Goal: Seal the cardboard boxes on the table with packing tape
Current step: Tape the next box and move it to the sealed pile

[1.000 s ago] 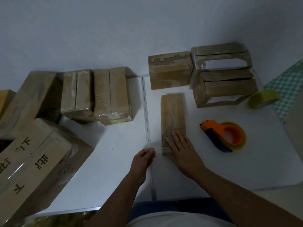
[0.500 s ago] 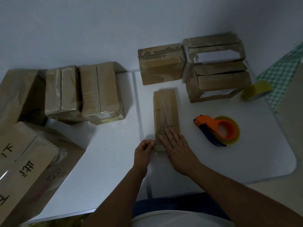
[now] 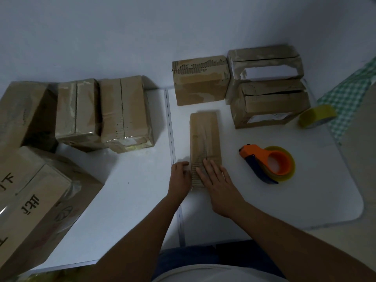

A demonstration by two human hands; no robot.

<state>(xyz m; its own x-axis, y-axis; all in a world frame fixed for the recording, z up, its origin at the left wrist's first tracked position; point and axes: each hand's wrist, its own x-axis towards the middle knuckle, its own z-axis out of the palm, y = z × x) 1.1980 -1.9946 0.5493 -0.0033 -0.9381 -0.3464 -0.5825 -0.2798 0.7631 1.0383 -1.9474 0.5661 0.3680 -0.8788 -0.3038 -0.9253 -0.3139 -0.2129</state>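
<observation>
The right hand [image 3: 218, 184] lies flat, fingers straight and spread, pressing on the near end of a narrow cardboard box [image 3: 205, 137] that lies lengthwise near the middle of the tabletop [image 3: 132, 180]. The left hand [image 3: 180, 178] sits against the box's near left edge with its fingers curled at the side; whether that grip actually clamps the cardboard or only touches it cannot be told. The box's near end shows bare corrugated ridges under the fingers.

Just right of the box, apart from it, an orange tape dispenser [image 3: 266, 162] loaded with a yellowish roll lies on its side. Further toward the right edge of the tabletop a loose yellow tape roll [image 3: 316, 117] stands beside green checked cloth [image 3: 350, 98].

Along the far edge, against the wall, stand a closed brown box [image 3: 200, 81] with a torn top rim and, touching its right side, two stacked boxes [image 3: 268, 86] with window-like openings in their fronts.

Toward the far left stand two taped boxes [image 3: 103, 110] side by side, touching. At the left edge a larger carton [image 3: 22, 112] leans, and at the near left corner a big printed carton [image 3: 36, 202] with dark characters lies tilted.
</observation>
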